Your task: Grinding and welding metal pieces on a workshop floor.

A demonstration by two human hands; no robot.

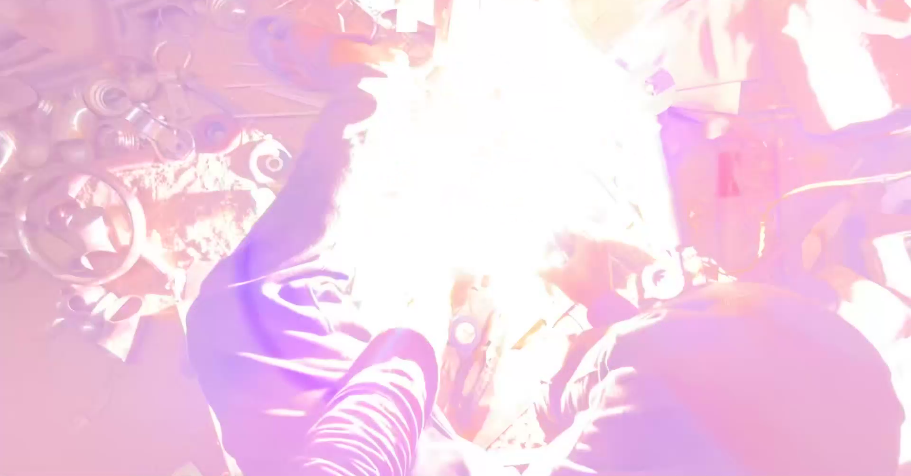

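At the centre, a white glare hiding the work, left hand reaching into its far-left edge, right hand at its near-right edge, both grips unreadable, metal rings and scrap parts scattered far left.

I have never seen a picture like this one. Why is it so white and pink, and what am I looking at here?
This is one picture, taken by a camera on a person's head, looking down at their own work. No machine is involved, only a person.

A very bright glare fills the middle and washes everything pink, so both hands are hidden in it. You can see two sleeved arms: the left arm reaches up into the light, and the right arm comes in from the lower right.

On the left, the work surface holds scattered metal parts: a large ring and smaller round pieces. What the hands hold cannot be seen.
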